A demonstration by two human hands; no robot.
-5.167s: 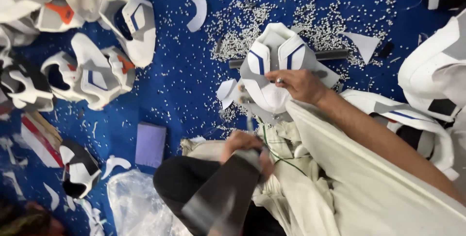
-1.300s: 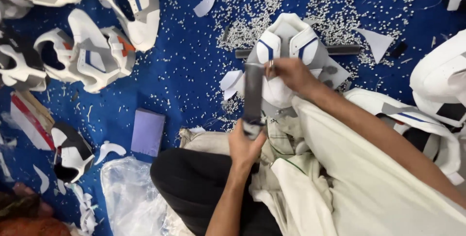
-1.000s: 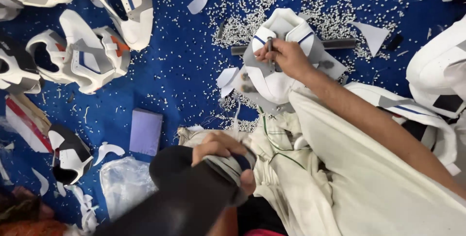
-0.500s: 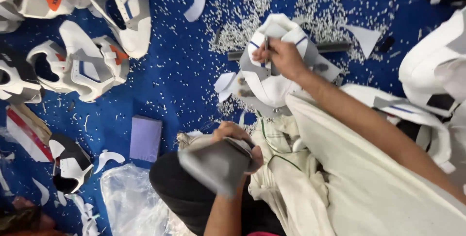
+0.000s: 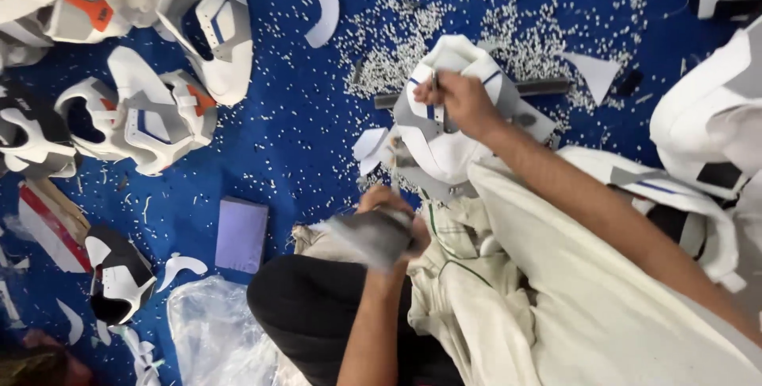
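The left hand (image 5: pixel 389 219) has swung its grey strip (image 5: pixel 369 235) around. A second ago the strip stood upright, reaching up to the white shoe upper (image 5: pixel 444 128); now it lies blurred and nearly flat, low beside the black knee (image 5: pixel 309 306), well below that upper. The right hand (image 5: pixel 460 104) has shifted a little across the top of the shoe upper, its grip now pinching the upper's grey panel near the blue stripe.
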